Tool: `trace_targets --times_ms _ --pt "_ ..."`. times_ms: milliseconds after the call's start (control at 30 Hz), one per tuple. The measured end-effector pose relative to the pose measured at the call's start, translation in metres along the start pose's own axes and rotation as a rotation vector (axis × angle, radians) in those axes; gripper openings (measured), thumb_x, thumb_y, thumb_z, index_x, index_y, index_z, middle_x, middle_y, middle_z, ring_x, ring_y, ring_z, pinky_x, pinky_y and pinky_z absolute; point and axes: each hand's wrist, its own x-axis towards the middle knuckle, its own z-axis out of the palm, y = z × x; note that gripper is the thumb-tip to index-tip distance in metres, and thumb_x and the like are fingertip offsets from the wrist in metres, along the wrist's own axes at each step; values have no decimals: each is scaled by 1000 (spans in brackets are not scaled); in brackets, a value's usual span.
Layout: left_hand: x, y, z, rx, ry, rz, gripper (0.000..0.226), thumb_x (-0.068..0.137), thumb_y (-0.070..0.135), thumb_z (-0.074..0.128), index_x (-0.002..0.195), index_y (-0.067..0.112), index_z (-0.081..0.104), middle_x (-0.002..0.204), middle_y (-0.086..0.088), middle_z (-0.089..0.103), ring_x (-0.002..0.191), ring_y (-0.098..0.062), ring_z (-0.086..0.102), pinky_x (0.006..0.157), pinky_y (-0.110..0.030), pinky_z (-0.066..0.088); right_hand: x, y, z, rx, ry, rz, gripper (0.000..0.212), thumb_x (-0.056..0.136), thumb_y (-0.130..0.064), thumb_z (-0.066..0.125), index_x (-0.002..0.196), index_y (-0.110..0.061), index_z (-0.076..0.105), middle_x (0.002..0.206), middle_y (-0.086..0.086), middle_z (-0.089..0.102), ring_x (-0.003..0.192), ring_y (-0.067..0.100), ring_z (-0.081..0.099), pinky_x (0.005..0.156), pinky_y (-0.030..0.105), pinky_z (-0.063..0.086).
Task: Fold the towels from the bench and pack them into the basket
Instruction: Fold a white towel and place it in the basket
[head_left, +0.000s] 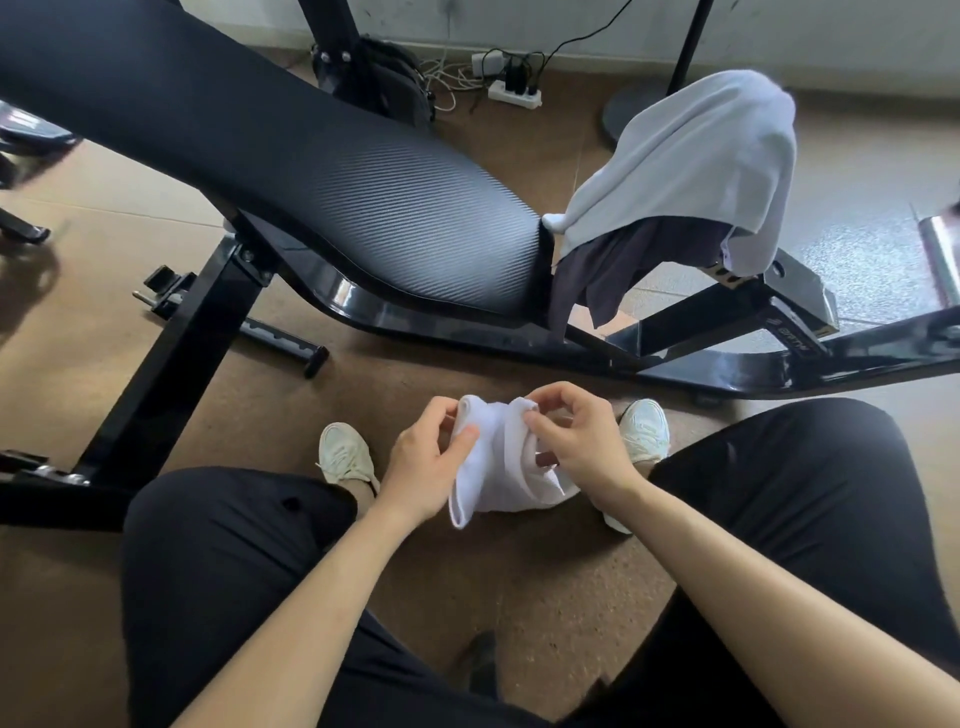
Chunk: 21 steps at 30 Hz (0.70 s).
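Padding of the black desk (322, 171) is running bare across the left. Below, the left hand (423, 465) and right hand (576, 441) are pinching a small white towel (506, 467) between the knees, likely lining edges up. Rightward, a pale towel (696, 156) and dark cloth (623, 265) are draping the desk's end, waiting. No basket is showing.

Both hands pinch a small white towel (506, 462), the left hand (426, 465) at nine o'clock of it, the right hand (576, 441) at three; a pale towel (696, 161) hangs on the black bench (322, 176) at one o'clock.
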Motion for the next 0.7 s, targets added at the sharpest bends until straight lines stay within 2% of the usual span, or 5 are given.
trace_targets --times_ms 167,333,400,600,700 --pt "-4 10 11 -82 -82 0 20 102 31 58 121 23 54 104 12 63 97 -7 63 75 -17 48 -8 -6 8 65 -73 -21 10 96 -17 69 106 -15 70 98 3 70 85 18 73 65 39 65" --pt "-2 10 12 -167 -13 -71 50 89 44 74 125 20 51 117 5 63 105 -13 64 83 -26 57 -12 -12 9 235 -318 23 32 98 5 47 117 -7 71 115 7 71 106 23 72 84 40 63" --pt "0 10 10 -180 61 -72 43 90 39 74 121 18 53 114 3 64 103 -13 64 79 -23 55 -15 -15 9 258 -368 3 39 97 9 44 117 -8 72 116 5 72 104 23 73 86 40 62" --pt "8 2 3 -372 128 -66 21 99 23 64 118 19 57 117 2 65 111 -11 63 86 -25 53 3 4 -3 -104 38 -38 19 95 -12 62 108 -22 73 100 -12 73 86 4 71 77 31 61" --pt "9 2 -2 -569 139 -122 23 101 22 61 124 21 57 121 1 66 115 -14 64 90 -27 54 11 13 -9 -177 -16 61 15 93 -13 65 101 -21 74 93 -9 73 86 5 67 76 27 58"
